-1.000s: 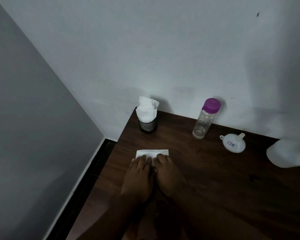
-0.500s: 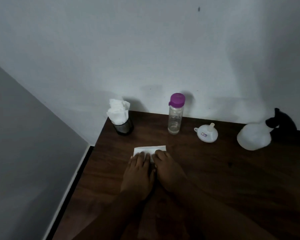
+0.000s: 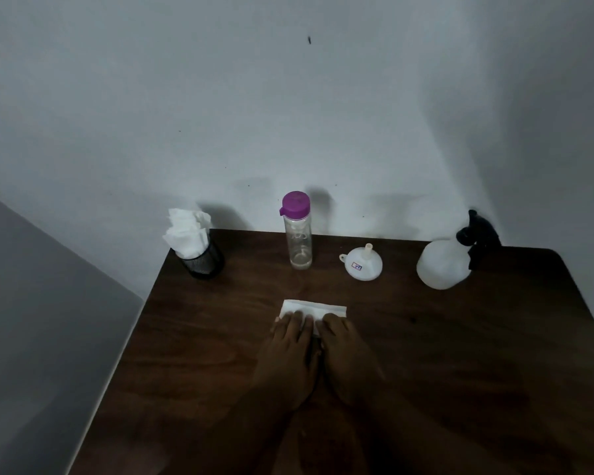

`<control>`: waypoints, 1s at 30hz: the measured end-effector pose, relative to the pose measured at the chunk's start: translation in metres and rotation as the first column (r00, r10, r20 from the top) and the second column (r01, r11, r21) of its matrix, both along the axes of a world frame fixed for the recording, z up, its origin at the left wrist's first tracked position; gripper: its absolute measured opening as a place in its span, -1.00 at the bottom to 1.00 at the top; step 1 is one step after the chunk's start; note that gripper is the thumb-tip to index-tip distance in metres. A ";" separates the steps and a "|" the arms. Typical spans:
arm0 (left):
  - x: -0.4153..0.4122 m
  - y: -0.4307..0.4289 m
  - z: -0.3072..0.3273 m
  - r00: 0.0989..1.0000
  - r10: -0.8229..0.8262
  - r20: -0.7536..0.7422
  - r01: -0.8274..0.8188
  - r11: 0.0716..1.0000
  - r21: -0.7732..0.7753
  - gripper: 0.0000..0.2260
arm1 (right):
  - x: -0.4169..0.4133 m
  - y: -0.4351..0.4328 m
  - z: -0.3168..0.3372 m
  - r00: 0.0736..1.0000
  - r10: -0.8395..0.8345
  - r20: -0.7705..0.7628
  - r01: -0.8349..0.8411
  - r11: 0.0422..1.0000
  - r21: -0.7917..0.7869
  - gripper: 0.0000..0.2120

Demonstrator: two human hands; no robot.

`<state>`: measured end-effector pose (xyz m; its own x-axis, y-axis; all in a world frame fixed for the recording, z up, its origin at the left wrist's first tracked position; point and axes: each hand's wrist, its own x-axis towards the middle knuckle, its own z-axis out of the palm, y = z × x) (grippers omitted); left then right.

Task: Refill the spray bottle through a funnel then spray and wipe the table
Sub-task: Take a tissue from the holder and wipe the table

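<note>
While pressing flat on the folded tissue (image 3: 311, 308), left hand (image 3: 290, 341) and right hand (image 3: 345, 347) open, side by side. Spray bottle (image 3: 443, 264) and funnel (image 3: 362, 265) untouched, behind. Could tear or bunch if dragged hard.

One dark wooden table (image 3: 426, 354) fills the lower half of the frame. Two hands rest at lower centre: one left hand (image 3: 288, 351) and one right hand (image 3: 348, 354). One folded white tissue (image 3: 319, 309) lies at centre. Along the table's far edge, from left to right, stand one black mesh holder (image 3: 204, 262) with one bunch of tissues (image 3: 186, 233), one clear bottle with a purple cap (image 3: 298, 231), one white funnel (image 3: 362, 264), and one spray bottle (image 3: 443, 264).
</note>
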<state>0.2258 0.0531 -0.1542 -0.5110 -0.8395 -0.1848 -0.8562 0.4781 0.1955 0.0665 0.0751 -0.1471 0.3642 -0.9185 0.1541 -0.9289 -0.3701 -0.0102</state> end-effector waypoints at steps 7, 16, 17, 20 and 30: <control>0.014 -0.005 0.000 1.000 -0.020 0.015 0.020 0.999 -0.025 -0.41 | 0.015 -0.003 -0.004 0.999 -0.032 -0.026 0.033 0.999 0.032 -0.45; 0.069 -0.030 0.010 0.995 0.099 0.028 -0.097 0.994 -0.056 -0.38 | 0.073 -0.048 -0.010 0.997 0.039 -0.060 -0.033 0.994 0.100 -0.52; 0.077 -0.031 0.010 0.993 0.117 0.025 -0.115 0.992 -0.055 -0.38 | 0.080 -0.051 -0.012 0.996 0.055 -0.073 -0.048 0.994 0.093 -0.52; 0.095 -0.027 0.010 0.988 0.157 0.004 -0.157 0.987 -0.045 -0.39 | 0.096 -0.054 -0.014 0.994 0.103 -0.027 -0.101 0.994 0.042 -0.61; 0.088 0.008 0.011 0.974 0.226 0.010 -0.225 0.974 -0.031 -0.38 | 0.086 -0.035 0.005 0.977 0.177 0.118 -0.167 0.982 -0.089 -0.63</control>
